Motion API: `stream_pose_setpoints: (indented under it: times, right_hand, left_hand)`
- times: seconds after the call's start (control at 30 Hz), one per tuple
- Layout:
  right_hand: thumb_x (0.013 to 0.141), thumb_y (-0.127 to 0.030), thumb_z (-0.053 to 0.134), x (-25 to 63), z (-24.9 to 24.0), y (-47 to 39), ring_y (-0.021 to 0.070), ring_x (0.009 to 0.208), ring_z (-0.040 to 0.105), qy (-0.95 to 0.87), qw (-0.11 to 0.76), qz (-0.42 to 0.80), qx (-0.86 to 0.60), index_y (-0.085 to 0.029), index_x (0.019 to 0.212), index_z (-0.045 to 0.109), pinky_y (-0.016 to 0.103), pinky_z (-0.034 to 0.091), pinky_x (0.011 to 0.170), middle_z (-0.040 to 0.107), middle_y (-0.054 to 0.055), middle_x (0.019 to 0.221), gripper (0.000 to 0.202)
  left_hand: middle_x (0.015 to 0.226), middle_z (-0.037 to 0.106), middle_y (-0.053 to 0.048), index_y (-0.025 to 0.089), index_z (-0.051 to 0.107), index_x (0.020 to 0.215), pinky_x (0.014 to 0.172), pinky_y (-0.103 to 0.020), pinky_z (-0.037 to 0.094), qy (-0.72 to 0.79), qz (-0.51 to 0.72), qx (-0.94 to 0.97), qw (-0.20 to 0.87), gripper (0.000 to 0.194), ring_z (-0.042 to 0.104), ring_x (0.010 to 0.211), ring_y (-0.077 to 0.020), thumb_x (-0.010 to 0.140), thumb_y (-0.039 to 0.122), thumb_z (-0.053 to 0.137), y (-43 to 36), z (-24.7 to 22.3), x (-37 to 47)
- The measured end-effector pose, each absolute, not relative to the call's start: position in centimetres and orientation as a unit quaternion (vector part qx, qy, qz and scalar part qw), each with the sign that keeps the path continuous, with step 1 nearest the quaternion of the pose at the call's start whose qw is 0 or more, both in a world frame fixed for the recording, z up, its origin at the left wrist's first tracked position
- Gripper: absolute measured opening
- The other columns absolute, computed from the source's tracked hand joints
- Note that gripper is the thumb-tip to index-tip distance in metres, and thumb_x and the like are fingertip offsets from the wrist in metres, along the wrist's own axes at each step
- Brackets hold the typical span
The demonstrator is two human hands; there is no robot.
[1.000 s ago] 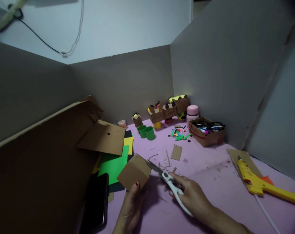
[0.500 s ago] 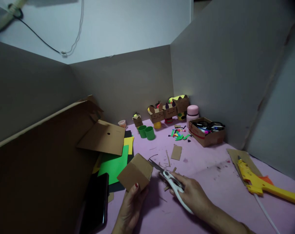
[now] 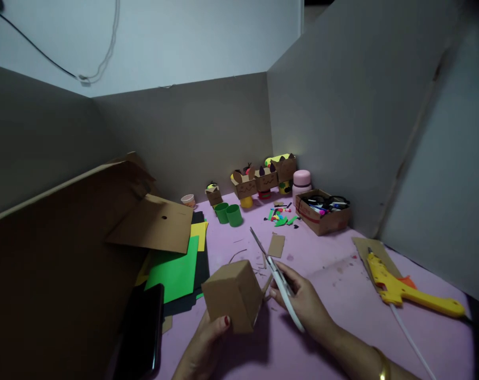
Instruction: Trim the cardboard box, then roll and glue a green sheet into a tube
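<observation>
A small brown cardboard box [image 3: 233, 295] is held in my left hand [image 3: 207, 338], its thumb pressed on the near face and the other fingers hidden underneath. White-handled scissors [image 3: 281, 287] lie in the closed grip of my right hand [image 3: 304, 303], with the dark blades pointing up and away, clear of the box. Between the box's right side and my right fingers shows a thin cardboard strip [image 3: 266, 287]; whether it is attached to the box I cannot tell. Cardboard scraps, among them a flat rectangle [image 3: 276, 246], lie just beyond.
Green cups [image 3: 234, 215], cardboard figures [image 3: 245, 187] and a pink flask [image 3: 301, 184] stand at the back. A box of pens [image 3: 322, 216] is behind right. A yellow glue gun [image 3: 405, 290] lies right. Coloured sheets [image 3: 174, 274], a black phone [image 3: 142, 332] and large cardboard [image 3: 65, 264] fill the left.
My left hand has turned the box and brought it nearer. The scissors have swung more upright, away from the box edge. The whole view has shifted slightly to the right.
</observation>
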State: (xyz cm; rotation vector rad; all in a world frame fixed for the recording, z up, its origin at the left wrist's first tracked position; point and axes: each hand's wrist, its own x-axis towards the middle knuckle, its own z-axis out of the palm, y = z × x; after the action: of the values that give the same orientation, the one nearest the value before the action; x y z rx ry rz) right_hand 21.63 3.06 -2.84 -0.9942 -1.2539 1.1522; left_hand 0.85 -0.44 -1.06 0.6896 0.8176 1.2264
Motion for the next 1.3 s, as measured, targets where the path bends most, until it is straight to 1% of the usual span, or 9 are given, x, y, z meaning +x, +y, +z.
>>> stream_pose_setpoints:
  times: [0.17, 0.3, 0.43, 0.53, 0.67, 0.8, 1.0, 1.13, 1.3]
  right_hand:
    - [0.063, -0.014, 0.063, 21.3, -2.7, 3.0, 0.0128, 0.065, 0.056, -0.514, 0.55, 0.543, -0.371, -0.015, 0.121, 0.06, 0.027, 0.048, 0.067, 0.065, -0.001, 0.075, 0.058]
    - [0.059, -0.012, 0.061, 21.1, -3.1, 3.1, 0.0126, 0.066, 0.055, -0.515, 0.54, 0.549, -0.378, -0.016, 0.117, 0.063, 0.025, 0.046, 0.065, 0.064, 0.0, 0.078, 0.057]
    - [0.058, -0.011, 0.061, 21.2, -3.5, 3.2, 0.0125, 0.065, 0.054, -0.501, 0.552, 0.548, -0.378, -0.017, 0.115, 0.064, 0.024, 0.045, 0.064, 0.064, -0.001, 0.076, 0.057]
    - [0.058, -0.01, 0.061, 21.3, -3.3, 3.2, 0.0117, 0.064, 0.053, -0.492, 0.559, 0.552, -0.375, -0.017, 0.113, 0.065, 0.024, 0.044, 0.063, 0.064, -0.001, 0.078, 0.056]
    - [0.058, -0.01, 0.063, 21.2, -2.9, 3.1, 0.0115, 0.064, 0.053, -0.486, 0.563, 0.561, -0.364, -0.016, 0.113, 0.064, 0.024, 0.044, 0.063, 0.064, -0.001, 0.079, 0.055]
    - [0.06, -0.013, 0.067, 21.3, -2.9, 3.1, 0.0121, 0.064, 0.054, -0.47, 0.573, 0.554, -0.379, -0.015, 0.115, 0.061, 0.025, 0.045, 0.063, 0.063, -0.001, 0.077, 0.055]
    - [0.072, -0.033, 0.074, 21.7, -2.7, 3.2, 0.0117, 0.06, 0.055, -0.44, 0.57, 0.578, -0.384, -0.013, 0.128, 0.049, 0.024, 0.045, 0.057, 0.059, -0.003, 0.069, 0.064]
    - [0.072, -0.051, 0.073, 21.7, -2.5, 3.0, 0.0114, 0.058, 0.058, -0.428, 0.528, 0.635, -0.367, -0.013, 0.127, 0.048, 0.02, 0.042, 0.05, 0.064, 0.002, 0.074, 0.071]
    - [0.067, -0.057, 0.075, 21.5, -2.1, 2.5, 0.0072, 0.047, 0.051, -0.428, 0.518, 0.652, -0.352, -0.019, 0.119, 0.057, 0.017, 0.038, 0.041, 0.058, -0.004, 0.068, 0.068]
  left_hand:
    - [0.113, 0.069, -0.015, 0.02, 0.05, 0.132, 0.09, -0.044, 0.048, 0.357, 0.487, 0.366, 0.708, 0.079, 0.06, 0.109, -0.0363, 0.062, 0.035, 0.082, -0.6, -1.5, 1.3]
    - [0.112, 0.068, -0.015, 0.02, 0.049, 0.133, 0.086, -0.041, 0.049, 0.352, 0.456, 0.397, 0.715, 0.078, 0.059, 0.108, -0.0344, 0.064, 0.038, 0.081, -0.6, -1.6, 1.6]
    - [0.11, 0.069, -0.011, 0.021, 0.06, 0.12, 0.078, -0.033, 0.051, 0.34, 0.463, 0.394, 0.717, 0.061, 0.061, 0.105, -0.029, 0.068, 0.049, 0.074, -0.5, -2.1, 1.4]
    - [0.099, 0.072, -0.009, 0.02, 0.067, 0.104, 0.065, -0.028, 0.053, 0.346, 0.46, 0.377, 0.726, 0.045, 0.066, 0.089, -0.0231, 0.076, 0.054, 0.065, -0.5, -2.5, 1.1]
    - [0.078, 0.073, -0.008, 0.018, 0.07, 0.098, 0.047, -0.025, 0.05, 0.354, 0.431, 0.355, 0.75, 0.057, 0.066, 0.066, -0.0198, 0.075, 0.067, 0.054, -0.4, -2.4, 0.8]
    - [0.09, 0.073, -0.008, 0.021, 0.068, 0.102, 0.055, -0.026, 0.052, 0.348, 0.452, 0.382, 0.727, 0.045, 0.067, 0.074, -0.0207, 0.067, 0.049, 0.074, -0.4, -1.7, 0.9]
    - [0.115, 0.065, -0.009, 0.026, 0.043, 0.131, 0.089, -0.037, 0.047, 0.39, 0.523, 0.439, 0.617, 0.089, 0.057, 0.109, -0.0301, 0.052, 0.025, 0.084, 0.1, -1.1, 1.4]
    - [0.131, 0.052, -0.006, 0.033, 0.04, 0.125, 0.089, -0.034, 0.048, 0.444, 0.597, 0.461, 0.483, 0.085, 0.056, 0.111, -0.0271, 0.053, 0.022, 0.084, 0.9, -1.7, 1.7]
    - [0.151, 0.026, -0.003, 0.042, 0.04, 0.119, 0.086, -0.035, 0.051, 0.428, 0.587, 0.522, 0.447, 0.073, 0.058, 0.112, -0.0247, 0.063, 0.017, 0.079, 1.1, -3.2, 1.9]
